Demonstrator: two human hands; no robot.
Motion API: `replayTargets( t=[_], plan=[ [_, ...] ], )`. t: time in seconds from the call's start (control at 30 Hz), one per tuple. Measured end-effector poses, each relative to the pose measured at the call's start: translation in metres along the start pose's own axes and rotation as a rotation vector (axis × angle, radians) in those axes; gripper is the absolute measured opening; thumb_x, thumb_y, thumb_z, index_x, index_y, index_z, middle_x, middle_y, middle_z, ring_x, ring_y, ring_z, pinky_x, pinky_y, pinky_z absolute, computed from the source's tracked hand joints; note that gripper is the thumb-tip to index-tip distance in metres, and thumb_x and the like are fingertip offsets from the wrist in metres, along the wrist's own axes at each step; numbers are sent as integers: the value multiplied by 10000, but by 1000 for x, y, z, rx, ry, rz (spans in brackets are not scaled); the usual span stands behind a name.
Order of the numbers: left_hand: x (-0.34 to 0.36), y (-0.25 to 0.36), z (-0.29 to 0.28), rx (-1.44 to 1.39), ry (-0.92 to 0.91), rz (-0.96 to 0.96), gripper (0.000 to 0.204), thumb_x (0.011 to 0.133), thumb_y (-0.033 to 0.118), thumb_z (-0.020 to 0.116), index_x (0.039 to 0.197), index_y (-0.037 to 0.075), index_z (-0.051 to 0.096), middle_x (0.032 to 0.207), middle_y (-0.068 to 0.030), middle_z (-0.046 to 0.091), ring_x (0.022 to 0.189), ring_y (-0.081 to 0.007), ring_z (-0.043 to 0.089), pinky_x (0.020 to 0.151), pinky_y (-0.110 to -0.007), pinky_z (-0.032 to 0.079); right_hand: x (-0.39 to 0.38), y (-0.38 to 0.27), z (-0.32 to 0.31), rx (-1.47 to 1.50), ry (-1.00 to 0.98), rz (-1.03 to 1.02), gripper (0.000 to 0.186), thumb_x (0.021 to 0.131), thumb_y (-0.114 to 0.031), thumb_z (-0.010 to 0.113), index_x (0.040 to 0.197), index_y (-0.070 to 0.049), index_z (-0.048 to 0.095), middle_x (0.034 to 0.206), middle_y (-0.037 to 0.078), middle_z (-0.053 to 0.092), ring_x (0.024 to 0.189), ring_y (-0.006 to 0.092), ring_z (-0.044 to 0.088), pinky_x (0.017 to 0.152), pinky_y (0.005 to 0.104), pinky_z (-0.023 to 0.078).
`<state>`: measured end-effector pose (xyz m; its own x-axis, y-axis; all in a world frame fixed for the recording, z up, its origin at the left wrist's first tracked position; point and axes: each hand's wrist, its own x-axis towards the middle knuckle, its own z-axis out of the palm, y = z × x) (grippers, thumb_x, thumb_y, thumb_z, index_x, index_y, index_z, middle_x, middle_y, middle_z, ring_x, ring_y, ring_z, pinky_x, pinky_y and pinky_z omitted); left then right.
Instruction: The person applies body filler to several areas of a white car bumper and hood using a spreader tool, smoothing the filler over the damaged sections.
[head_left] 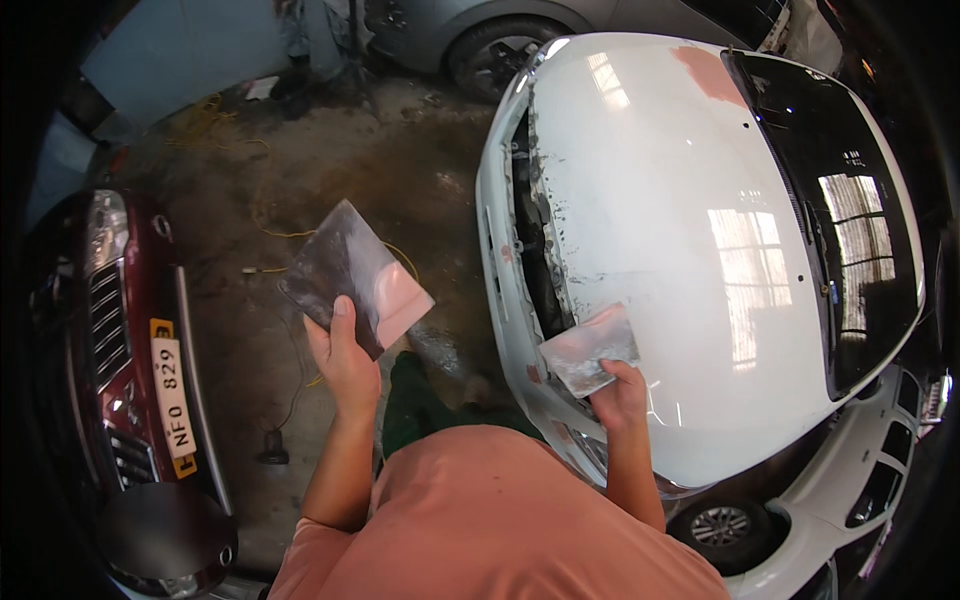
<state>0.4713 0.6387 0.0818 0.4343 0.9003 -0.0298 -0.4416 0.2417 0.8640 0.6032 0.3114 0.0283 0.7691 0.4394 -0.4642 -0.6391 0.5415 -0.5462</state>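
My left hand [350, 362] grips the near corner of a dark, flat, square plate [325, 262], its thumb on top. A smooth pink patch of paste [400, 292] covers the plate's right corner, with greyish smears beside it. Closed on a smaller, thin grey spreader sheet [588, 352] is my right hand [620, 395], at the sheet's lower right edge. Pinkish and whitish smears mark that sheet. It overlaps the front left edge of a white car's bonnet [660, 200] in view; whether it touches the bonnet I cannot tell.
The bonnet's front edge has a dark gap and chipped paint. A dull pink patch [710, 75] lies near the windscreen [840, 220]. A dark red car [150, 240] stands at left, a grey car [440, 25] behind. A yellow cable [268, 200] crosses the stained floor [400, 160].
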Motion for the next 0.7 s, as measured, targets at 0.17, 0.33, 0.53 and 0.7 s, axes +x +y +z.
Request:
replayTargets(
  t=[0.17,0.33,0.53,0.7],
  plan=[
    [48,-49,-36,-11,10,-324,382,1018,162,564,1345,-17,480,1290,-94,565,1147,-176,545,1019,-330,416,3,-56,-1,-164,250,-255,599,811,55,601,1391,-32,482,1309,125,597,1207,319,584,1072,479,445],
    [106,-74,-57,197,-50,-412,379,1023,219,567,1311,-22,518,1249,-89,591,1128,-164,540,1008,-306,405,38,-101,77,-1154,293,-470,631,846,114,511,1446,-79,464,1391,131,538,1302,311,515,1114,437,413],
    [119,-109,-63,220,129,-486,470,1011,246,590,1359,-48,475,1315,-113,565,1178,-200,533,1046,-316,381,156,-124,136,-2896,-704,-319,600,851,-32,603,1397,-276,551,1409,120,511,1348,303,460,1157,541,349],
    [90,-120,-71,91,372,-521,504,999,185,608,1418,-38,436,1366,-119,543,1215,-218,531,1053,-335,401,235,-104,121,-2865,-1671,-291,503,838,-186,669,1314,-336,607,1295,15,552,1303,228,466,1156,594,332]
  ],
)
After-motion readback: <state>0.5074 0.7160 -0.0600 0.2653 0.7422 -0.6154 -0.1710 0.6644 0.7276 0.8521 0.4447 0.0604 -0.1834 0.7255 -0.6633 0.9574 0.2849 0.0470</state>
